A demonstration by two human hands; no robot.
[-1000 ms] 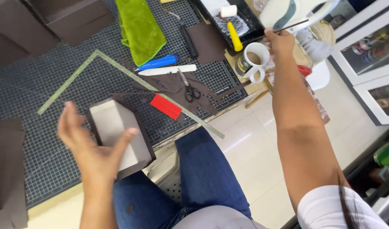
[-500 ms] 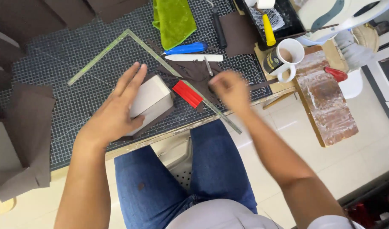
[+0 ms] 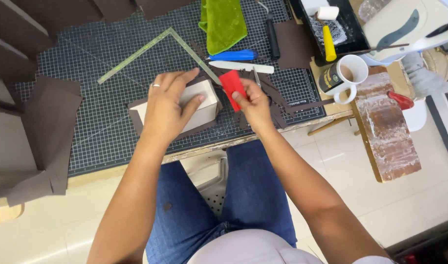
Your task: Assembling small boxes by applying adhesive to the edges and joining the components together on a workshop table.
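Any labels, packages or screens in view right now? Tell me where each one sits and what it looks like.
Mug: white, with a dark label showing yellow print, at the mat's right edge.
Box: pale, partly wrapped in brown, under the left hand; no label visible.
Red card: plain, in the right hand.
No screens visible.

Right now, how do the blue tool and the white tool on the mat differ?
The blue tool is shorter and vivid blue; the white tool is longer, slimmer and pale. The blue tool lies farther from the right hand, the white tool nearer. Both lie flat, roughly parallel, unheld, on the cutting mat.
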